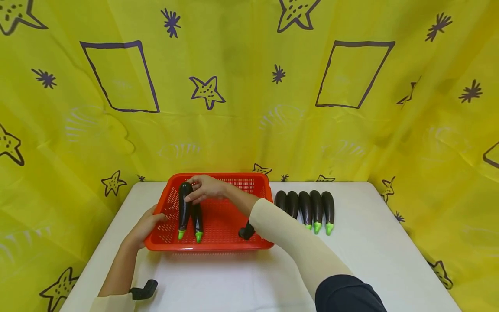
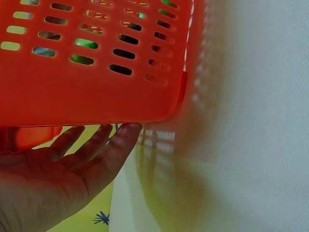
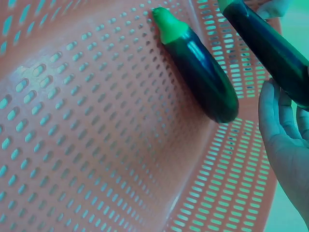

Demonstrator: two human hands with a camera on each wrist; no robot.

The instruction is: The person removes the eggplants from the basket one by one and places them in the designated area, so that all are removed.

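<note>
A red perforated plastic basket (image 1: 210,248) stands on the table, and my left hand (image 1: 146,223) grips its left rim. The thumb lies over the rim; in the left wrist view the fingers (image 2: 104,162) reach along the basket's outer wall. My right hand (image 1: 208,188) holds a dark eggplant (image 1: 183,214) by its thick upper end, with the green stem end pointing down, over the left part of the basket. A second eggplant (image 1: 198,221) lies on the basket floor just beside it, and its whole length shows in the right wrist view.
To the basket's right, several more eggplants (image 1: 328,208) lie side by side in a row, partly covered by my right sleeve (image 1: 288,229). The white table (image 1: 374,260) meets a yellow patterned curtain (image 1: 241,138) at the back and sides.
</note>
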